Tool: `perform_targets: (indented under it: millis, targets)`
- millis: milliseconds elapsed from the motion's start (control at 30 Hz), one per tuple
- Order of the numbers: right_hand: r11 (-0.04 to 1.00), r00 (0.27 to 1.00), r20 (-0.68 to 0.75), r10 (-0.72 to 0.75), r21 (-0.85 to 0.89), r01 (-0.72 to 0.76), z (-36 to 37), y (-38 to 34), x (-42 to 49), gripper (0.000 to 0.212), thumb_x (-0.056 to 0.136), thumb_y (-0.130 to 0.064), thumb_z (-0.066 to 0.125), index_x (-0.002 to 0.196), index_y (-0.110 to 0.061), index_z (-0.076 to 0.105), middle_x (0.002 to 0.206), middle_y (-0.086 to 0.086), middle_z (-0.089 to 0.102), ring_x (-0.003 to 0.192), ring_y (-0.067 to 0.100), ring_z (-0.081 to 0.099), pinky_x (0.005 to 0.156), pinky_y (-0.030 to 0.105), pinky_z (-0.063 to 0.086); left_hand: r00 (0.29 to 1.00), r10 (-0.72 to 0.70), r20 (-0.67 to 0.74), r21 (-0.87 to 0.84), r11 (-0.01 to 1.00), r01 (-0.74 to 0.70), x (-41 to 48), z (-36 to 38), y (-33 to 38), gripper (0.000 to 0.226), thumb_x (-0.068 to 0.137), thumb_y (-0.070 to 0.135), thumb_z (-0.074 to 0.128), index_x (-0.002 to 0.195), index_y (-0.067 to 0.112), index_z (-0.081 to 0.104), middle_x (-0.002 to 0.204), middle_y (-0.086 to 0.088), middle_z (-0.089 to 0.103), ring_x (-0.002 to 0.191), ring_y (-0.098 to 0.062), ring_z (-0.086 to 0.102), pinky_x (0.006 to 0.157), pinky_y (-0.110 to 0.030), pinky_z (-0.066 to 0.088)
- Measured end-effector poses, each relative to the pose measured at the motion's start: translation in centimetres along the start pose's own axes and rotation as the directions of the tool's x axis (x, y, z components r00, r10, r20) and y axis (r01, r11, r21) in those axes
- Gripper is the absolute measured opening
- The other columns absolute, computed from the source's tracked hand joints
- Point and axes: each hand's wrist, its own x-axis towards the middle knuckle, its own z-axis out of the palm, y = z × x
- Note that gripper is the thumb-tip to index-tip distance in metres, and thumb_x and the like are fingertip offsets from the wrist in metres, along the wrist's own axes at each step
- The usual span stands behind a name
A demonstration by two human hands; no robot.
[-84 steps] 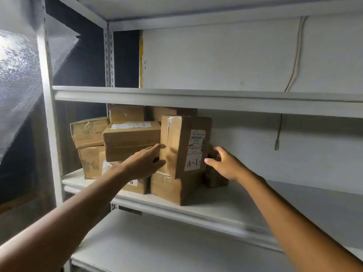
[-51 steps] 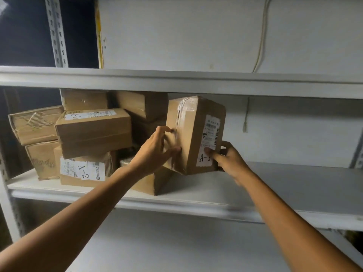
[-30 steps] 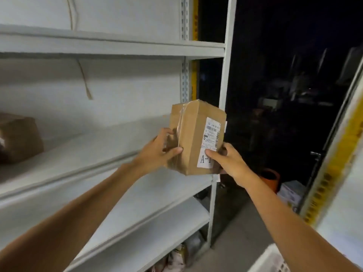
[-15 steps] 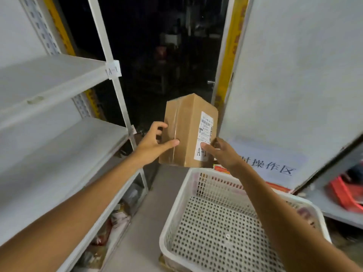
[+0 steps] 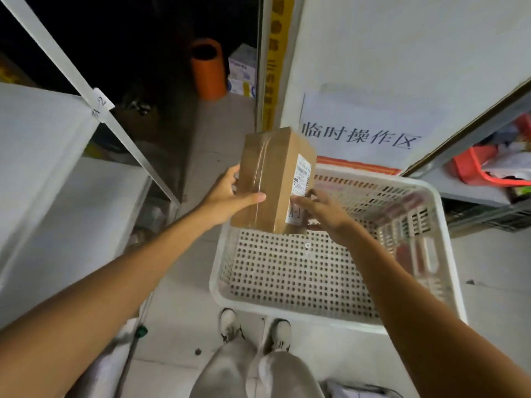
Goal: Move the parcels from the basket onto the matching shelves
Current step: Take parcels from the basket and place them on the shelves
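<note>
Currently gripping parcel (image 5: 273, 182) marked A-1 with left hand (image 5: 230, 196) and right hand (image 5: 324, 212) over empty basket (image 5: 425, 196); probably needs matching shelf next.

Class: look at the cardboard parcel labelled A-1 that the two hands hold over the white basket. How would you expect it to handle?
The parcel is probably stiff: its edges look straight under the left hand and right hand. It is likely light, held aloft mostly by fingertips. The glossy tape may be slippery.
</note>
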Motion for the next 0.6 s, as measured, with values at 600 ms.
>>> perform_targets:
  millis: [600]
  targets:
    - [0.917,0.948,0.161,0.275,0.252,-0.309,2.9,17.9,14.8,0.047,0.093,-0.022,0.06,0.136,-0.017,0.041,0.114,0.007,0.063,0.103,0.025,0.064,0.082,0.039,0.058,0.997,-0.07,-0.032,0.293,0.953,0.076,8.9,13.1,-14.9,0.084,0.08,0.039,0.072,0.149,0.027,0.025,0.141,0.001,0.029,0.129,-0.008,0.021,0.101,-0.009,0.01]
